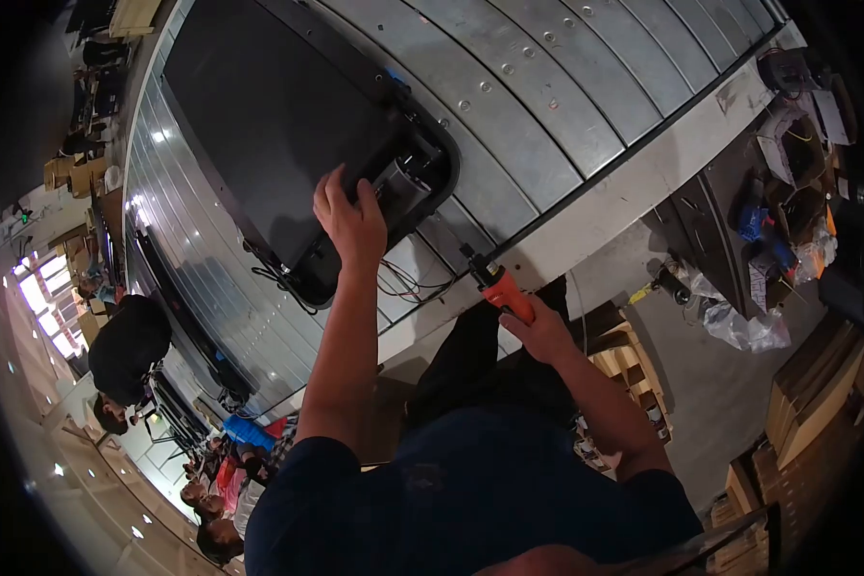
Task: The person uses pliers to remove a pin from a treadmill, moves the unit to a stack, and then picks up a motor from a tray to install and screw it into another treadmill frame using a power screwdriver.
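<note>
My right hand [542, 331] is wrapped around an orange power screwdriver [506, 294], whose dark tip points up and left toward the machine. A large black machine with a flat, belt-like deck [269, 106] lies on the metal slatted conveyor [538, 86]. Its near end is uncovered, and a silvery cylindrical motor [403, 190] shows inside the black frame. Over this end, right beside the motor, I hold my left hand [350, 221] with the fingers apart and nothing in them. Thin black wires [403, 288] trail from the frame onto the conveyor's near edge.
A pale rail [634, 197] borders the conveyor. On the right, boxes, plastic bags [749, 326] and a wooden pallet [634, 374] stand on the floor. Another long black frame [187, 317] lies further along, with a person in black [130, 350] bending nearby and several people beyond.
</note>
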Tool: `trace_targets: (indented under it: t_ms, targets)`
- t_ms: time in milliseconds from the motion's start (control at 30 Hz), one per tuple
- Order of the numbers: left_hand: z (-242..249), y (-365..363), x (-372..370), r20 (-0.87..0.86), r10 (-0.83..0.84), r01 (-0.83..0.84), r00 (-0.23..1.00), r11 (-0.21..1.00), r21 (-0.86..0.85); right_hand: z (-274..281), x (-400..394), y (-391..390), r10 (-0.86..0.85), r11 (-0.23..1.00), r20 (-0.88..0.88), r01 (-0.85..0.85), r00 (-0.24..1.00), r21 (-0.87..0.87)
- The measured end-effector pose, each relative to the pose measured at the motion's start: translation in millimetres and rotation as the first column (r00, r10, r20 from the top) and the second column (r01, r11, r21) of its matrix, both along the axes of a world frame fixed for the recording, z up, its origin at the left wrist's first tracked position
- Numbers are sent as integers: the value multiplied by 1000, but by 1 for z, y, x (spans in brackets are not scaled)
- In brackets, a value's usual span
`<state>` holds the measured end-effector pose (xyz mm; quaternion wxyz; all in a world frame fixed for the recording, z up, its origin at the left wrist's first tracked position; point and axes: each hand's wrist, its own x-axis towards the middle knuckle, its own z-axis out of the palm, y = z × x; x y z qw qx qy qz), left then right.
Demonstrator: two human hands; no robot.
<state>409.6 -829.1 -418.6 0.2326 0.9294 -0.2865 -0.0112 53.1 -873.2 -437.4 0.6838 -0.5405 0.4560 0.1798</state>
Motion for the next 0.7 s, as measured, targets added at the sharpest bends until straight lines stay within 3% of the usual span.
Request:
trace_targets:
  t_ms: [67,233,333,433,567,700]
  targets:
    - [-25,1,6,206,-45,5,977,981,193,4,1,-5,15,999,1,-15,1000,-37]
    - [-19,-12,2,129,-65,33,990,971,238,-1,-6,6,86,977,-2,-85,996,-194]
    - [-21,-10,3,132,-70,36,989,970,240,3,-11,23,-9,995,35,13,999,-96]
    - [-21,-9,3,122,-62,30,991,967,253,3,-16,16,75,950,-96,-101,993,-295]
    - [-21,-11,4,113,-41,7,993,960,282,32,-63,29,-146,988,-100,141,984,-54]
    - [-22,-3,5,87,-67,42,994,965,259,75,-89,42,-345,927,-84,353,935,124]
